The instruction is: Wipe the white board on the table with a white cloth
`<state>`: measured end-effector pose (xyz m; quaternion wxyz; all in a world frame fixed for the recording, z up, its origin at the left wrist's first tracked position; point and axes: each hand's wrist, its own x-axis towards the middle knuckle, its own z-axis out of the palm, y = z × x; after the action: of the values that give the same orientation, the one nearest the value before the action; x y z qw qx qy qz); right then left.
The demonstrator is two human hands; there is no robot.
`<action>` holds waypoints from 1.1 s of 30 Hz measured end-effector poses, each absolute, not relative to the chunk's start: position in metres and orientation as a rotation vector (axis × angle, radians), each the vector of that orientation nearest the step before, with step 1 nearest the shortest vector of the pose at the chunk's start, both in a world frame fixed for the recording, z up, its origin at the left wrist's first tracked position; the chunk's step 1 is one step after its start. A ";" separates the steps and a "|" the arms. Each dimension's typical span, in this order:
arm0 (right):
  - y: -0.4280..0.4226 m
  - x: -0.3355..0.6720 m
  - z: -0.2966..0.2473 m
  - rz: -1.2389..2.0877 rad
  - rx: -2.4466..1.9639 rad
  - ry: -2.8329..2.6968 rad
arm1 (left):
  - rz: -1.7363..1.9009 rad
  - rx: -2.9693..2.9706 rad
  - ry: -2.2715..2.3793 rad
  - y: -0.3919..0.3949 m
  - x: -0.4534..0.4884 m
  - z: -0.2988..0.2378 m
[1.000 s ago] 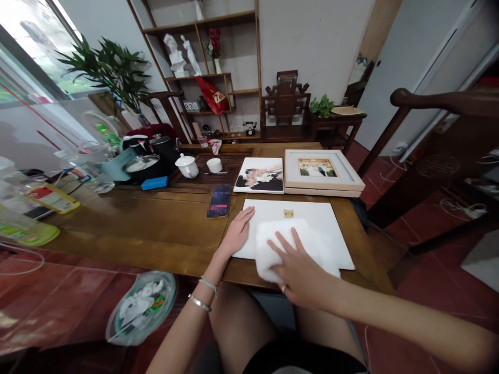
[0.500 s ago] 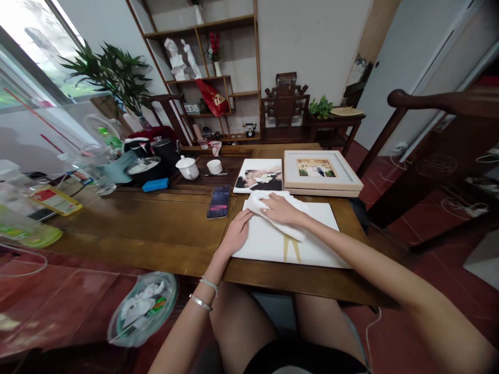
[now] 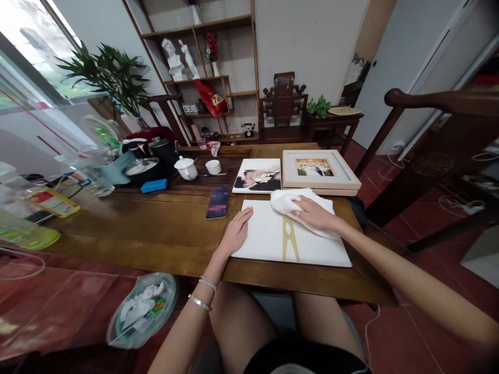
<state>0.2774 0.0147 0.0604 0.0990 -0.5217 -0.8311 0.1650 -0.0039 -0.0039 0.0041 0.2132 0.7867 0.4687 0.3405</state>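
A white board (image 3: 261, 236) with a gold A-shaped piece (image 3: 289, 241) on its face lies near the table's front edge; it looks like the back of a picture frame. My right hand (image 3: 314, 213) presses a white cloth (image 3: 286, 200) onto the board's upper right part, fingers closed on the cloth. The cloth hides the board's far right corner. My left hand (image 3: 237, 228) rests with fingers stretched out on the board's left edge. Behind the board are a photo print (image 3: 257, 176) and a light wooden picture frame (image 3: 343, 176), stacked on another.
A phone (image 3: 217, 201) lies left of the board. Further left stand a white lidded cup (image 3: 186, 169), a small white cup (image 3: 213, 167), a blue block (image 3: 154, 185) and a yellow-labelled bottle (image 3: 54, 201). A lined waste bin (image 3: 169, 296) is on the floor. A dark chair (image 3: 424, 150) stands right.
My right hand has slid the cloth rightward across the board, away from my left hand, uncovering the top of the gold piece. My left hand stays at the left edge.
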 end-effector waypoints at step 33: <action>-0.114 0.320 0.100 0.571 -1.254 -2.865 | 0.933 2.206 1.312 -0.005 -0.003 0.004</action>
<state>0.3195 -0.1141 0.0997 -0.0186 -0.3944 -0.9011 0.1795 -0.0026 -0.0046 0.0044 0.2038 0.7909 0.4702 0.3346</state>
